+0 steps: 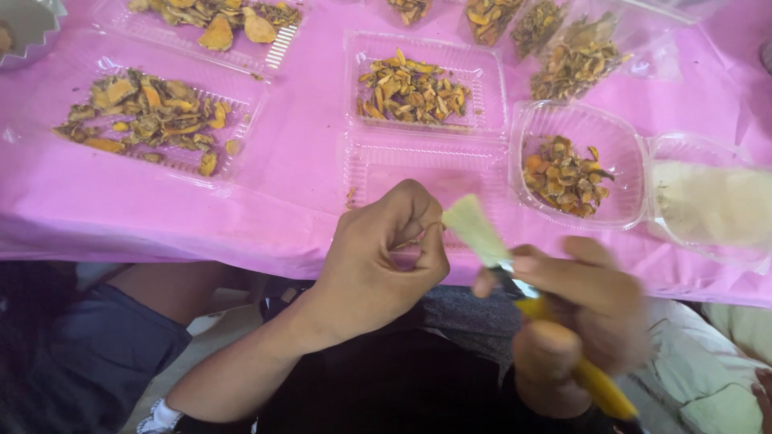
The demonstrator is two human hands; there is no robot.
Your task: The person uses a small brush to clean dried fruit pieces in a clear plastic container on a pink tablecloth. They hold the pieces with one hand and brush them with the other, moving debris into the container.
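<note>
The tablecloth (pixel 305 169) is pink, the dried pieces (pixel 412 90) are orange and brown, the trays (pixel 426 161) are clear, and the brush (pixel 515 273) has pale bristles and a yellow handle.

Open trays (pixel 426 88) on table (pixel 305 169), behind hands (pixel 386 257).

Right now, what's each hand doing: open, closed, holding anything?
Left hand: closed, pinching a small thin orange-brown dried piece between fingertips.
Right hand: closed around a yellow-handled brush with pale bristles.

L hand (pixel 384 255) fisted, pinching; R hand (pixel 581 309) gripping, blurred.
</note>
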